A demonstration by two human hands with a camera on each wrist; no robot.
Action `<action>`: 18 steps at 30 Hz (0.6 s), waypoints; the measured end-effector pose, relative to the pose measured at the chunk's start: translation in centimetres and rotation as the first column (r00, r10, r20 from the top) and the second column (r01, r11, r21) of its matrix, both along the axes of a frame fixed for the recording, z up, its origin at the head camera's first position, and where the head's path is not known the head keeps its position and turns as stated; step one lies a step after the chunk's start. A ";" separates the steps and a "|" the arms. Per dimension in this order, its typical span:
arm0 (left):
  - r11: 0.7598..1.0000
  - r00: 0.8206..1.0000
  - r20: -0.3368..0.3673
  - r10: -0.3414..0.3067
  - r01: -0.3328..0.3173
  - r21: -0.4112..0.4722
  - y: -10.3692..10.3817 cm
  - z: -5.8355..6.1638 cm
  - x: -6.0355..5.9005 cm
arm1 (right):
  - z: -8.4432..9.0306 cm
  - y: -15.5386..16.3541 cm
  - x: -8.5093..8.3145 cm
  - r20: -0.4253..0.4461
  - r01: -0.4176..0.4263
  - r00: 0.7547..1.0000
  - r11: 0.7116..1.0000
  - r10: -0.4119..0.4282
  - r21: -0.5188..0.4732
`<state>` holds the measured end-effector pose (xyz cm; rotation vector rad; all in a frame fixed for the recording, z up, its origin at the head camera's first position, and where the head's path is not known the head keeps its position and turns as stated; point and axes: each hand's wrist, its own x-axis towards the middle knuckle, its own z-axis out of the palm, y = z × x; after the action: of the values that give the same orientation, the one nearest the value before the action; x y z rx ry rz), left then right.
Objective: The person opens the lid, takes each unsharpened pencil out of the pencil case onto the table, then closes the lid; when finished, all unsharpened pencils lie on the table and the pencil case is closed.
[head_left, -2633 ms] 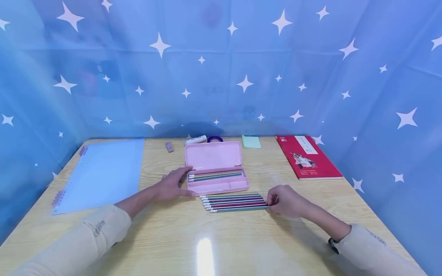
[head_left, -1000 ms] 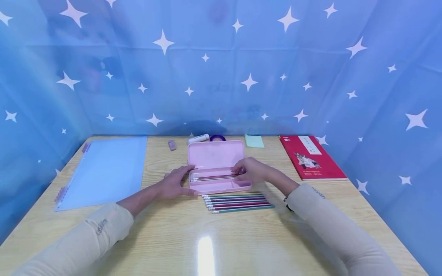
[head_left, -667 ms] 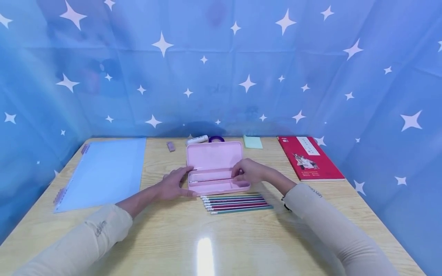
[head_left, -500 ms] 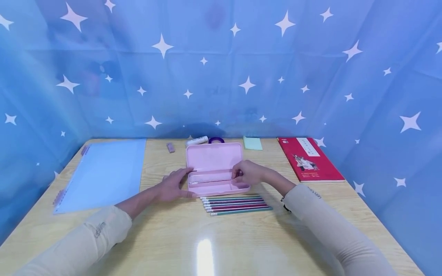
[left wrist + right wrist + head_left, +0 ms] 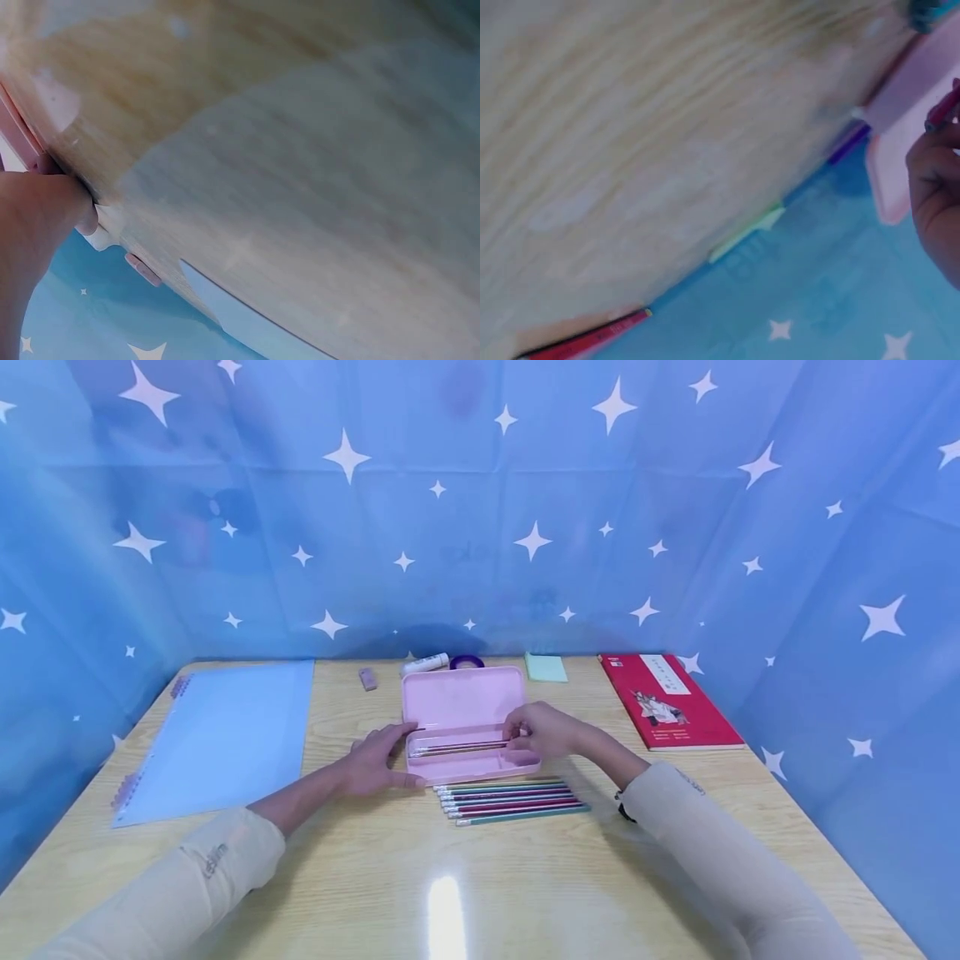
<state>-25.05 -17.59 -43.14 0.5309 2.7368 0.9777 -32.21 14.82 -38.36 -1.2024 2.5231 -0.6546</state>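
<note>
A pink pencil case point(image 5: 463, 695) stands on the table with its lid raised. My left hand point(image 5: 371, 762) holds the case's left end, thumb at the front corner and fingers at the back. Inside the rear compartment lies the right hand point(image 5: 546, 729), its thumb and fingertips on the right part of the pencils point(image 5: 461, 747) there. In the right wrist view those fingers pinch a red pencil point(image 5: 941, 112). The pencils' right ends are hidden behind the hand. In front of the case, several pencils point(image 5: 513, 802) lie side by side on the table, eraser ends to the left.
Behind the case are a white tube point(image 5: 425, 664), a purple roll of tape point(image 5: 467, 661) and a small eraser-like block point(image 5: 367, 678). Pale green sticky notes point(image 5: 546, 668) and a red book point(image 5: 670, 702) lie to the right. A bluish sheet point(image 5: 221, 743) covers the left side.
My right hand has moved from the right ends of the pencil row into the case's rear compartment. There the visible pencils have shifted under its fingers. The left hand has stayed on the case.
</note>
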 end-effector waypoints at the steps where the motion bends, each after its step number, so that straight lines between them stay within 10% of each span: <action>1: 1.000 1.000 0.004 0.001 -0.001 -0.003 -0.1 0.0 0.0 | 0.3 0.1 0.3 -0.008 0.003 1.000 1.000 -0.003 -0.002; 18: 1.000 1.000 -0.010 -0.003 0.003 0.015 -0.1 -0.3 0.2 | 2.3 4.8 6.1 0.061 0.095 0.994 0.994 -0.092 -0.050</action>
<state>-24.89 -17.65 -43.39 0.5438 2.7381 0.9988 -26.07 19.65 -36.06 -1.0704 2.5407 -0.7724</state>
